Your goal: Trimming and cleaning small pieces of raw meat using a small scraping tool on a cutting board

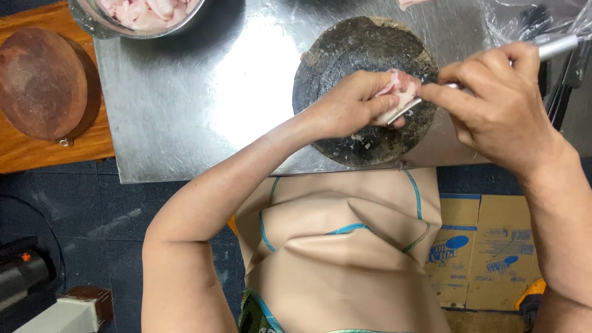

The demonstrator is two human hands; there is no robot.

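A person in a beige apron point(345, 259) stood at a steel table point(203, 92) and worked over a dark round chopping block point(345, 55). The left hand point(348, 105) was closed on a pale pink piece of raw meat point(401, 89), fingers curled over it and holding it just above the block's right half. The right hand point(499, 102) was clamped around a metal-handled tool point(555, 46), its slim working end point(410, 106) laid against the underside of the meat; what kind of tool it was could not be told. The two hands met at the meat, thumb tips nearly touching.

At the table's far left corner stood a steel bowl point(92, 24) filled with more pale pieces of meat point(148, 11). Clear plastic wrap point(524, 18) lay crumpled at the table's far right. To the left of the table, a second round block point(46, 83), reddish brown, rested on a wooden surface point(37, 154). Cardboard boxes point(487, 253) sat on the dark floor below the right forearm, beside the apron.
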